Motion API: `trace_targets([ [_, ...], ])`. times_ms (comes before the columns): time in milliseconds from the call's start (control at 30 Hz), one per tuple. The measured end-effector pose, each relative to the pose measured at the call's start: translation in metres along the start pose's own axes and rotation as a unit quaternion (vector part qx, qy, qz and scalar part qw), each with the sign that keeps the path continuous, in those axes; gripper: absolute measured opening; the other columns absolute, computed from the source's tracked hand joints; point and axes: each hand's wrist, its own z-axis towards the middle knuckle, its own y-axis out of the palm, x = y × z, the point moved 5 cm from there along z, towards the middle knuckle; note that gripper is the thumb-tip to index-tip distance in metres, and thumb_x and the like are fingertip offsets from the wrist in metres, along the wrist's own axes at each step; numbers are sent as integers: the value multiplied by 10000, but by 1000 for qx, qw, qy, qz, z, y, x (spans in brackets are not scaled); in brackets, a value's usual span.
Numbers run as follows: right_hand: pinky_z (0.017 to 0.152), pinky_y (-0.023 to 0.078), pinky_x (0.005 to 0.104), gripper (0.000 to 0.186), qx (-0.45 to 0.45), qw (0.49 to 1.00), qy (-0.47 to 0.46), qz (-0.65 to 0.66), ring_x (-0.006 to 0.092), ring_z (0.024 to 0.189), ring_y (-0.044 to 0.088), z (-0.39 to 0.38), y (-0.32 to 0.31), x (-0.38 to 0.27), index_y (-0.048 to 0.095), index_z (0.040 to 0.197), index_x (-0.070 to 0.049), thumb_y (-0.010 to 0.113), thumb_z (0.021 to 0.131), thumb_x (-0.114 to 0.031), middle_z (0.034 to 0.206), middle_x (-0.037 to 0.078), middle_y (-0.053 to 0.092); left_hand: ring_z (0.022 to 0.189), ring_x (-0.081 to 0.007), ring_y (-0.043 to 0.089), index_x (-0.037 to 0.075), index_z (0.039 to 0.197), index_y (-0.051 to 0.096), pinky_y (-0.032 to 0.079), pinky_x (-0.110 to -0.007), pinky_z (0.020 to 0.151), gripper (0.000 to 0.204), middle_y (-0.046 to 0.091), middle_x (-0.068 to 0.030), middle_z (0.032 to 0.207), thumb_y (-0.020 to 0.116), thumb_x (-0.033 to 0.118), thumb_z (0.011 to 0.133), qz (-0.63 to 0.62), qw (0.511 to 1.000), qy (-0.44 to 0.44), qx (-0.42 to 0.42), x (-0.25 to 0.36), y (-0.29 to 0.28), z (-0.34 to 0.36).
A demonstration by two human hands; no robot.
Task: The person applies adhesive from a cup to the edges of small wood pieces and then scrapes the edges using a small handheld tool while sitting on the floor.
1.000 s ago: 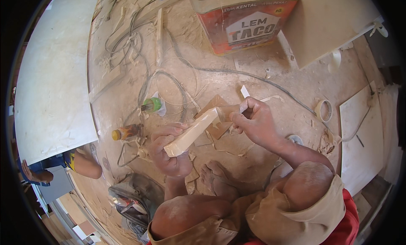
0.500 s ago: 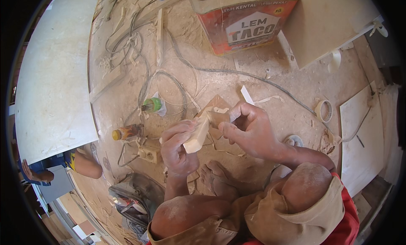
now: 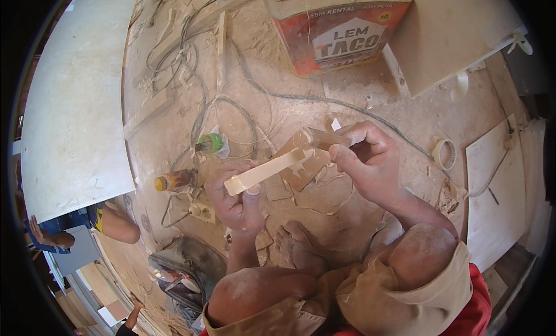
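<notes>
In the middle, my left hand (image 3: pixel 234 203) is closed round the near end of a pale wooden block (image 3: pixel 263 174), thumb on its near side. The block tilts up toward the right, its far end beside the thin brown-grey flat piece (image 3: pixel 329 138) in my right hand (image 3: pixel 373 162). My right thumb and fingers pinch that flat piece; whether it is a scraper or sandpaper, I cannot tell. Whether it touches the block is also unclear. Under both lies a brown scrap of board (image 3: pixel 304 174) with pale smears.
A red can (image 3: pixel 341 40) stands ahead. Cables (image 3: pixel 347 104) cross the dusty floor. To the left are a green-topped bottle (image 3: pixel 209 143), a yellow-capped bottle (image 3: pixel 174 181), a socket block (image 3: pixel 202 211) and a dark bag (image 3: pixel 191 269). A tape roll (image 3: pixel 444 155) lies right. Another person's arm (image 3: pixel 121 225) shows left.
My right hand has moved right and slightly up with the flat piece. My left hand has shifted left and turned the block to a flatter slant. Another person's hand appears at lower left.
</notes>
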Motion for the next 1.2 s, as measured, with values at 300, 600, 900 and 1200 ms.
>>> trace_targets([
  [300, 653, 531, 349, 266, -50, 889, -328, -317, 287, 779, 641, -20, 9, 27, 610, 883, -13, 751, 660, 23, 995, 149, 659, 936, -255, 595, 12, 1148, 395, 512, -428, 852, 381, 531, -156, 1041, 651, 100, 879, -83, 991, -56, 86, -2, -5, -3],
  [600, 636, 537, 361, 268, -106, 828, -412, -364, 300, 793, 646, -39, 17, 30, 626, 878, 2, 753, 648, -53, 1065, 152, 650, 922, -223, 585, 31, 1161, 396, 517, -419, 861, 368, 519, -140, 1055, 637, 93, 890, -96, 987, -61, 115, 0, -10, -1],
  [900, 508, 453, 221, 145, 26, 987, 103, -119, 70, 610, 572, -10, -5, 48, 549, 842, -32, 690, 849, -66, 726, 28, 607, 911, -243, 595, 36, 1089, 407, 531, -433, 847, 308, 527, -160, 1020, 636, 91, 890, -63, 996, -5, 55, 8, -9, 6],
  [1200, 532, 446, 272, 178, 11, 979, 147, -141, 79, 596, 562, 1, 5, 34, 556, 760, -11, 683, 807, -125, 625, 43, 578, 926, -283, 625, 15, 1099, 436, 550, -422, 815, 299, 548, -184, 1006, 637, 84, 889, 15, 999, 32, -17, 14, 0, 7],
])
